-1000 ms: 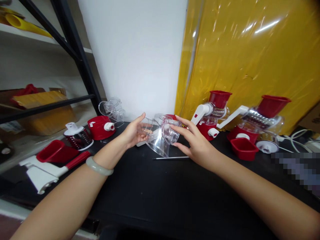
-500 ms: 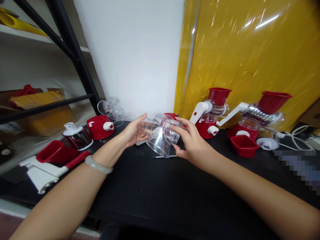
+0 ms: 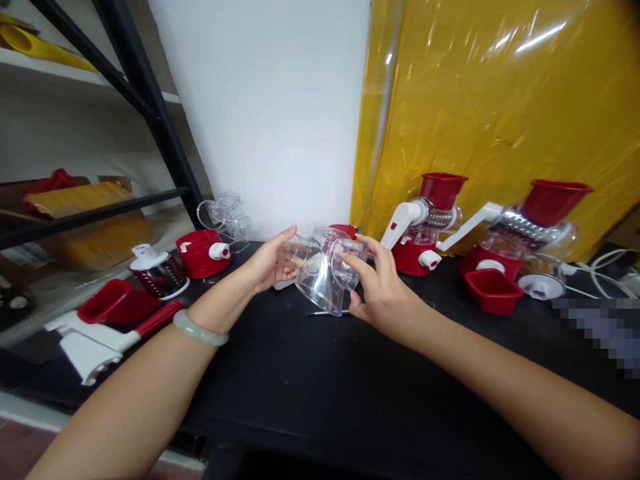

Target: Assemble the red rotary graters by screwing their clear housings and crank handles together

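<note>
As half-curled hands (image 3: pixel 265 267) (image 3: pixel 387 290) hold a clear housing (image 3: pixel 320 290), a cardboard box (image 3: pixel 95 241) contains something red (image 3: pixel 60 179).

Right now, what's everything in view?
held housing: 1, clear, centre
other housing: 1, clear, back left
loose base: 1, red, back left
loose drums: 2, silver-white, left and right
loose hopper: 1, red, left
handle: 1, white-red, left
graters: 2, mostly red, right
cup: 1, red, right
rod: 1, grey, centre
half-hidden pieces: 2, red, white, centre
cables: uncounted, white, right
box: 1, brown, left shelf
tubes: 1 or more, yellow, top left
rack: 1, black, left
board: 1, white, back
sheeting: 1, yellow, back right
table: 1, black, below
bangle: 1, pale green, left wrist
left hand: 1, bare, on held housing
right hand: 1, bare, likewise
</note>
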`<state>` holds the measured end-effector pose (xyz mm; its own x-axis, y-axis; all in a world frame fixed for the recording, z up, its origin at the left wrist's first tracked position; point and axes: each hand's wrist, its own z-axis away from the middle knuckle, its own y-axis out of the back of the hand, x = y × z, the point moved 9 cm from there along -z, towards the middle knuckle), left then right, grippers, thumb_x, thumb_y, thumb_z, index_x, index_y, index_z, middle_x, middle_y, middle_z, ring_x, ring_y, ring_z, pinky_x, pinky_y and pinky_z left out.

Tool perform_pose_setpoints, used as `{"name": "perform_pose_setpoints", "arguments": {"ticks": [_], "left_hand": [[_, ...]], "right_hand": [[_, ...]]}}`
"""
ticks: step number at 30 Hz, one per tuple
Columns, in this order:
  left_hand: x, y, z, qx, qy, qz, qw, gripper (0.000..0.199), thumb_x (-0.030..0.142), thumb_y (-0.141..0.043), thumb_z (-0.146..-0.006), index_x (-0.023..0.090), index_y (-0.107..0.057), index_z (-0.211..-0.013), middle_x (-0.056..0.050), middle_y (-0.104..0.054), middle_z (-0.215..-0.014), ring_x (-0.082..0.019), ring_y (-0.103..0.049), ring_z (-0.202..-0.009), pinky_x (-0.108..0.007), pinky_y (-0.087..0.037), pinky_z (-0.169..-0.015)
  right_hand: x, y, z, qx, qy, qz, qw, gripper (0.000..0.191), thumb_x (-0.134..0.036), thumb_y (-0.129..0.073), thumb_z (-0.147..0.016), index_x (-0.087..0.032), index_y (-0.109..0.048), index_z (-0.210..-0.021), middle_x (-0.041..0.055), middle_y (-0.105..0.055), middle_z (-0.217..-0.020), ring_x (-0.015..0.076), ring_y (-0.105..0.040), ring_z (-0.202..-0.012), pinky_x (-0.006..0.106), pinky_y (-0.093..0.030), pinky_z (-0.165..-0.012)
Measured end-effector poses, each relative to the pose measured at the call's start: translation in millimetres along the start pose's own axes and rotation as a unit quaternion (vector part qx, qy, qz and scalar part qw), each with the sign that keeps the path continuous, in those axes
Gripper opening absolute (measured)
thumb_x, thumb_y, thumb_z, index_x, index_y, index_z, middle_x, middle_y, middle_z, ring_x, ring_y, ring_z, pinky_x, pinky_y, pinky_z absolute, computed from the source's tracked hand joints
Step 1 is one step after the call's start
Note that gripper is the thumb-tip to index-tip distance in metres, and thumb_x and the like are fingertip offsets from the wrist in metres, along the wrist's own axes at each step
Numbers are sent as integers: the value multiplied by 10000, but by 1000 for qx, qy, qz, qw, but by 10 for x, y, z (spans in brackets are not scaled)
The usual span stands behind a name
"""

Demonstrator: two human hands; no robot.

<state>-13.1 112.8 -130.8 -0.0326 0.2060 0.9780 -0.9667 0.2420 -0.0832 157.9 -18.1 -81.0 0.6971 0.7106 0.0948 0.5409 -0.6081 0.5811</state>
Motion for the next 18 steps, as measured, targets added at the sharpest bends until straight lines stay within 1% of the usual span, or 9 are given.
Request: {"name": "perform_pose_setpoints", "arguments": {"ticks": [4,7,11,13,14,15,16,17,18], "left_hand": [[-1,-14,-1,-10,1,-1,1000,600,673,-619,-810,92,-702,-935,-125,-708,-698,-105,-495,-479,-223,-443,-486],[4,-15,2,-19,0,1,1000,601,672,-589,-835,91,-696,-945,-123,-707,-695,-105,-504,-469,-218,-441,-476],[-46,-71,-6,-44,23,-16,999,605,675,-534,-863,99,-692,-963,-115,-699,-673,-127,-541,-462,-206,-377,-418],[-71,-91,-13,-46,33,-28,998,616,687,-518,-863,103,-692,-957,-111,-695,-670,-134,-554,-470,-207,-367,-421],[-58,-81,-13,-40,27,-34,998,621,698,-529,-849,106,-693,-947,-105,-691,-667,-135,-556,-476,-212,-374,-431],[-8,-47,-7,-25,5,-41,999,621,707,-557,-824,112,-694,-931,-94,-685,-662,-133,-549,-479,-220,-382,-444],[85,9,14,-1,-33,-50,998,610,707,-601,-792,118,-697,-915,-79,-676,-658,-129,-539,-485,-227,-388,-457],[222,83,61,30,-89,-61,994,588,691,-656,-757,125,-701,-910,-63,-668,-664,-124,-528,-497,-234,-389,-471],[386,160,141,60,-150,-70,984,562,662,-711,-723,138,-706,-926,-44,-664,-682,-116,-512,-512,-240,-388,-487]], "right_hand": [[-26,0,9,6,-9,-6,1000,663,9,-560,-761,-94,-437,-1404,257,-293,-1479,436,-379,-1386,608,-482,-1084],[2,-21,33,11,-16,-10,1000,698,25,-528,-765,-114,-417,-1440,242,-280,-1503,433,-365,-1403,619,-469,-1095],[125,-6,52,27,-36,-49,998,765,59,-435,-810,-212,-338,-1519,196,-297,-1508,358,-432,-1374,583,-501,-1075],[194,13,51,33,-54,-83,995,770,47,-425,-827,-235,-318,-1536,181,-306,-1507,339,-407,-1401,593,-460,-1116],[229,12,52,34,-67,-108,991,755,31,-427,-838,-238,-322,-1535,174,-311,-1509,333,-377,-1428,601,-426,-1143],[273,6,59,38,-86,-143,985,726,9,-431,-853,-241,-333,-1528,167,-321,-1509,320,-355,-1447,599,-401,-1164],[333,-16,74,43,-114,-187,975,684,-22,-436,-878,-246,-345,-1517,158,-336,-1507,301,-351,-1454,587,-392,-1174],[407,-63,99,46,-151,-241,958,627,-70,-443,-911,-253,-355,-1504,149,-355,-1507,284,-367,-1450,572,-399,-1173],[497,-131,138,52,-197,-305,931,558,-138,-450,-947,-259,-367,-1486,144,-382,-1499,273,-408,-1427,564,-422,-1156]]}}
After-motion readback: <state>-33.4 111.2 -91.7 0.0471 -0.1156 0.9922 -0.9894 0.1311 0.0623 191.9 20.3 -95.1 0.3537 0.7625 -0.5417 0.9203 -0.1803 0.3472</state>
